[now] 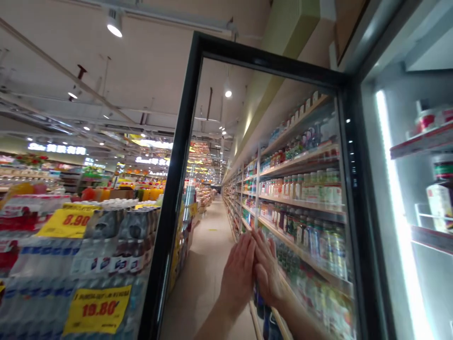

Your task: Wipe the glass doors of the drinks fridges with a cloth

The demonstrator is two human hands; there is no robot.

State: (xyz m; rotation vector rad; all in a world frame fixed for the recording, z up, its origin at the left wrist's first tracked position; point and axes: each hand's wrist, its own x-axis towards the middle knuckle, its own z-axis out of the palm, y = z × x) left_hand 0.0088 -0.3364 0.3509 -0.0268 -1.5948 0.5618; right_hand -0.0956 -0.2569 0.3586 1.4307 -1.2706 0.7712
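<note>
My left hand [238, 269] is raised in front of the glass door, its fingers stretched upward and its back partly turned to me. Against it rests my right hand [267, 274], fingers also extended and meeting the left fingertips. I see nothing held in either hand. Dark blue shapes [264, 311] show between the forearms, too unclear to name. Around the hands stands an open glass door with a black frame [172, 179]. Whether the fingertips touch the glass I cannot tell.
To the right is a lit cooler with bottles [440, 198] on its shelves. Stacked packs of bottled drinks [113, 255] with yellow price signs [97, 309] stand at left. Within the door frame appear long shelves of bottles [300, 186] and an aisle floor [207, 250].
</note>
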